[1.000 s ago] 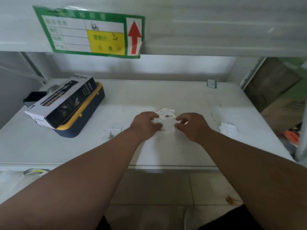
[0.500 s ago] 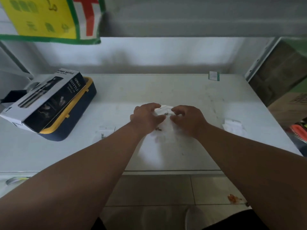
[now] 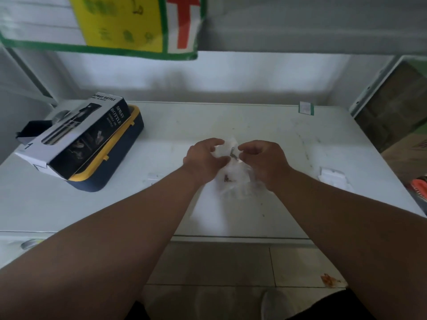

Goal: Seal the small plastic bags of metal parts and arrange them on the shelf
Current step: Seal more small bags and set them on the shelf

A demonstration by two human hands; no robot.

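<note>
A small clear plastic bag (image 3: 227, 150) with dark metal parts inside is held up over the middle of the white shelf (image 3: 231, 121). My left hand (image 3: 204, 160) pinches its left edge and my right hand (image 3: 263, 161) pinches its right edge. Just below my hands, more clear bags (image 3: 235, 183) with small dark parts lie on the shelf. Another small bag (image 3: 155, 176) lies flat to the left of my left forearm. A folded white bag (image 3: 333, 177) rests at the right side of the shelf.
A spray bottle box (image 3: 74, 135) sits tilted on a navy and yellow case (image 3: 115, 165) at the left. An upper shelf carries a green-bordered label (image 3: 129, 24) overhead. A small green tag (image 3: 306, 107) lies at the back right. Tiled floor (image 3: 219, 264) lies below the shelf's front edge.
Both hands have lifted one bag off the pile and now pinch it by its edges; the view has shifted closer and lower under the upper shelf.
</note>
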